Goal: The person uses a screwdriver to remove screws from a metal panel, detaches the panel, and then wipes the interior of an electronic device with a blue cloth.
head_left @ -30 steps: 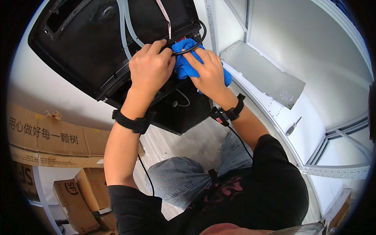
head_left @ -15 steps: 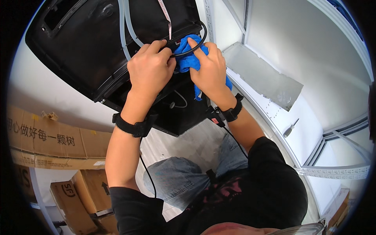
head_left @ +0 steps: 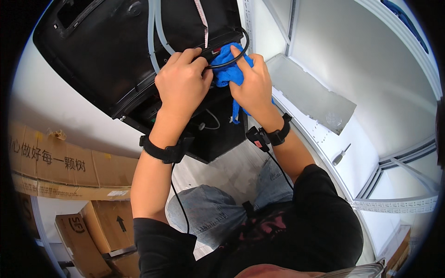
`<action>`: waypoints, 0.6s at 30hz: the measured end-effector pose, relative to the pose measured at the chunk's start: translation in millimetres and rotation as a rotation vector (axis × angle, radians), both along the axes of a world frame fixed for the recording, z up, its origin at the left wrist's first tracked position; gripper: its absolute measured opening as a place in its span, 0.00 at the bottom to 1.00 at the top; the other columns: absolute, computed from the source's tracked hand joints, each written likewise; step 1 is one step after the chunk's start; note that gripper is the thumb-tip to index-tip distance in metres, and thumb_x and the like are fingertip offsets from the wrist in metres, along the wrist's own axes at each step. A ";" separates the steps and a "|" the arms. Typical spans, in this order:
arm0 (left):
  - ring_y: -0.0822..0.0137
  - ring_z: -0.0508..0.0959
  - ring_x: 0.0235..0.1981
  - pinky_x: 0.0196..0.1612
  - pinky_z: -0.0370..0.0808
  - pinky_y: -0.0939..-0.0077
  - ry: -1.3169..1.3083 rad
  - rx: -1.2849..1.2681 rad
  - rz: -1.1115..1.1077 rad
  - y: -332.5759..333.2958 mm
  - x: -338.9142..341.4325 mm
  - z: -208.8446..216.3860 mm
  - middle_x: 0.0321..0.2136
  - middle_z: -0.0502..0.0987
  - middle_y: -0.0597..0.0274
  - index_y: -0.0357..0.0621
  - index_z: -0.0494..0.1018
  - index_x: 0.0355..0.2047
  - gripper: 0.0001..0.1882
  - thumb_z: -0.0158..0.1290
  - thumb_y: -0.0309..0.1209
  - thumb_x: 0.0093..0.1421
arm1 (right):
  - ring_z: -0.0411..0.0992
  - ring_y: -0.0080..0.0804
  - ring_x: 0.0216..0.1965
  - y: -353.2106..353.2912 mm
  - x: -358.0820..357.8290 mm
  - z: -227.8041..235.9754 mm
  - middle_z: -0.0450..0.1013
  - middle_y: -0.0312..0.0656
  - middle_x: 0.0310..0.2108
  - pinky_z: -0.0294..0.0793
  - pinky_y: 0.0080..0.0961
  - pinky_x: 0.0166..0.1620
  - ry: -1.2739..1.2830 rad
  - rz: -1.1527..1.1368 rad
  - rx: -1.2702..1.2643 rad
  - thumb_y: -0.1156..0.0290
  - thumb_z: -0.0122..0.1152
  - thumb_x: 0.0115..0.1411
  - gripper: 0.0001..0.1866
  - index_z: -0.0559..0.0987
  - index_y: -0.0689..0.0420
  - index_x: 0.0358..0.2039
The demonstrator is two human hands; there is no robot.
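My left hand (head_left: 181,79) is closed at the edge of a black plastic machine housing (head_left: 97,55), its fingertips pinching the near stretch of a black cable (head_left: 244,42). The cable loops to the right, across the fingers of my right hand (head_left: 254,85). That hand grips a bunched blue cloth (head_left: 227,75) and presses it against the housing's edge, with one end of the cloth dangling below the palm. A small red part shows just above the cloth. What lies beneath the cloth and my left fingers is hidden.
Two pale hoses (head_left: 152,34) and a pink-white strip (head_left: 202,21) hang over the housing. A grey sheet (head_left: 310,95) and a screwdriver (head_left: 340,156) lie on the white ledge at right. Cardboard boxes (head_left: 111,222) are stacked at lower left.
The whole view has shifted slightly. The cloth sits a little lower, showing more of the red part above it. Both hands keep nearly the same hold.
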State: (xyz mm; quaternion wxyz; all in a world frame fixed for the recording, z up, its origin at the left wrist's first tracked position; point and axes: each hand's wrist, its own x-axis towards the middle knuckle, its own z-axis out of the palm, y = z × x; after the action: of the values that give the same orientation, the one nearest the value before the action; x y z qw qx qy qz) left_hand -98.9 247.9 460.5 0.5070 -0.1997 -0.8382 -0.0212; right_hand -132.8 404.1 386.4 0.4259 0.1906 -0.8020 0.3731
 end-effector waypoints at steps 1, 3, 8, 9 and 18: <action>0.67 0.78 0.30 0.30 0.75 0.74 -0.003 0.006 -0.003 -1.1 -0.1 -0.5 0.33 0.80 0.71 0.46 0.79 0.21 0.06 0.64 0.28 0.40 | 0.67 0.51 0.39 -1.2 0.9 -2.6 0.65 0.50 0.38 0.71 0.38 0.41 -0.032 -0.010 0.007 0.77 0.65 0.37 0.37 0.74 0.47 0.54; 0.67 0.78 0.30 0.30 0.76 0.74 0.002 0.017 -0.004 -1.1 0.0 -1.5 0.34 0.80 0.71 0.46 0.79 0.21 0.06 0.64 0.28 0.39 | 0.68 0.51 0.39 2.6 0.2 -11.1 0.65 0.49 0.38 0.71 0.38 0.41 -0.092 0.054 0.003 0.77 0.65 0.37 0.37 0.74 0.48 0.54; 0.66 0.78 0.31 0.31 0.76 0.73 0.013 0.068 -0.010 -3.0 -0.5 -7.1 0.35 0.80 0.70 0.47 0.78 0.21 0.07 0.64 0.27 0.39 | 0.69 0.50 0.39 24.2 27.1 0.9 0.66 0.49 0.38 0.72 0.36 0.42 -0.055 0.112 -0.079 0.79 0.63 0.38 0.35 0.75 0.48 0.53; 0.66 0.78 0.32 0.31 0.75 0.73 0.015 0.072 -0.019 -2.3 -0.3 -7.2 0.35 0.80 0.70 0.47 0.78 0.21 0.07 0.64 0.26 0.39 | 0.71 0.49 0.38 29.7 32.9 0.5 0.67 0.50 0.39 0.72 0.34 0.42 -0.016 0.111 -0.089 0.81 0.61 0.38 0.35 0.76 0.48 0.52; 0.57 0.77 0.41 0.42 0.73 0.67 0.042 0.162 -0.200 -26.4 26.6 -4.7 0.38 0.78 0.59 0.42 0.78 0.29 0.09 0.60 0.21 0.44 | 0.72 0.52 0.41 46.7 38.0 63.9 0.67 0.55 0.46 0.74 0.36 0.44 0.214 0.057 0.093 0.80 0.64 0.36 0.34 0.76 0.50 0.50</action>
State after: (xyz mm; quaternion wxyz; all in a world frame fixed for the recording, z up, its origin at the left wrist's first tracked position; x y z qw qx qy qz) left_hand -72.2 221.5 455.8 0.5341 -0.2408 -0.7990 -0.1352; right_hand -94.8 450.8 450.3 0.4888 0.2713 -0.7627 0.3251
